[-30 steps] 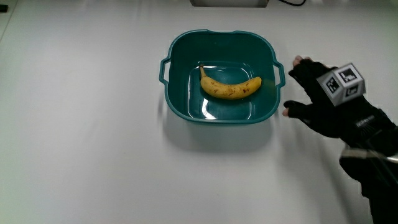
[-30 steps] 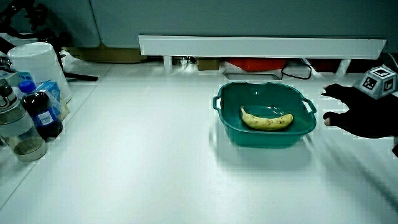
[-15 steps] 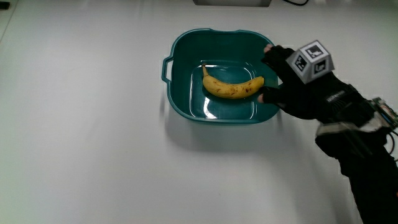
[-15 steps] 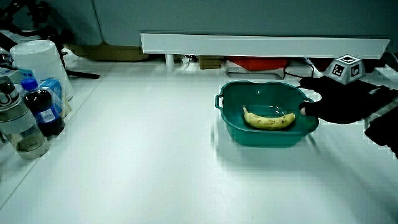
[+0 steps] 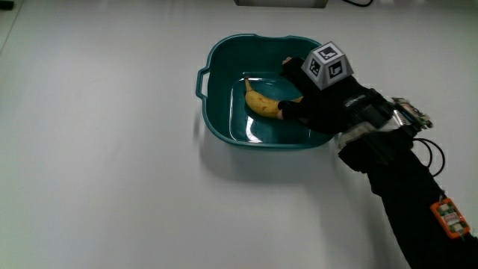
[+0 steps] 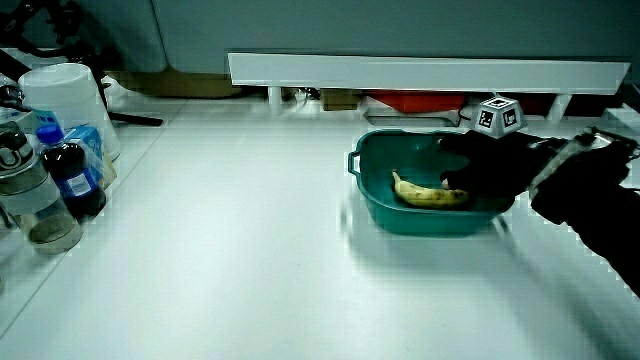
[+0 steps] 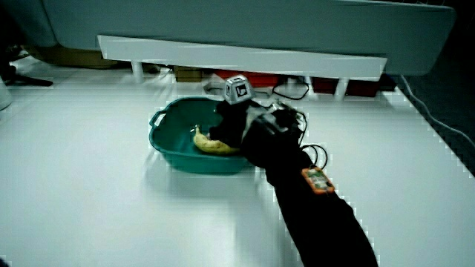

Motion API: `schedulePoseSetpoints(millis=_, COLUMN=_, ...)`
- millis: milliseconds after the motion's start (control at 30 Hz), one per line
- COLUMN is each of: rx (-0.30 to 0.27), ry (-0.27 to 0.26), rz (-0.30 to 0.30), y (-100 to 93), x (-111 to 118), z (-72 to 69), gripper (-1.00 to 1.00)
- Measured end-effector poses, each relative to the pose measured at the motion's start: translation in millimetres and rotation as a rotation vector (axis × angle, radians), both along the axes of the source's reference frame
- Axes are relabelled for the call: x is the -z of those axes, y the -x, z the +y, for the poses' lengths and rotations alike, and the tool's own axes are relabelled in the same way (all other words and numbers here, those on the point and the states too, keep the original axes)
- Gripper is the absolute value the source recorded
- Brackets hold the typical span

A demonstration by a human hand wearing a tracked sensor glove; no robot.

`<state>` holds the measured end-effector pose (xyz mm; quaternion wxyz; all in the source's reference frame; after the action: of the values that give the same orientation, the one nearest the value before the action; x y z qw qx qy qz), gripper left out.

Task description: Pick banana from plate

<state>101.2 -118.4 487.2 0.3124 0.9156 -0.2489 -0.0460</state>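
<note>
A yellow banana (image 5: 260,101) with brown spots lies in a teal basin (image 5: 224,56) with two small handles. The gloved hand (image 5: 285,90) reaches over the basin's rim and hovers over the banana's blunt end, hiding that end. Its fingers are spread, with the thumb close to the banana's nearer edge and the other fingers farther from the person. The patterned cube (image 5: 326,65) sits on the back of the hand. In both side views the hand (image 6: 470,165) (image 7: 226,122) is low inside the basin (image 6: 400,215) (image 7: 185,159), over the banana (image 6: 420,194) (image 7: 208,144).
In a side view, several bottles (image 6: 62,178) and a white container (image 6: 60,100) stand together at the table's edge. A low white partition (image 6: 420,72) closes off the table, with cables (image 7: 293,89) lying near it.
The hand has moved from beside the basin, over its rim, to above the banana's blunt end. The banana and the basin have not moved.
</note>
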Motion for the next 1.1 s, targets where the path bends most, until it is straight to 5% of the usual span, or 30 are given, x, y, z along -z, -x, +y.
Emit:
schedulePoseSetpoints(millis=900, rx=0.057, ry=0.14, rz=0.136, y=22.2, x=-61, z=6.3, gripper=0.0)
schedulePoseSetpoints(millis=967, rx=0.053, ry=0.109, rz=0.149, y=22.5, x=-60, z=7.0, gripper=0.11)
schedulePoseSetpoints(millis=1100, rx=0.051, ry=0.141, rz=0.154, y=20.7, x=-66, z=6.2, gripper=0.33)
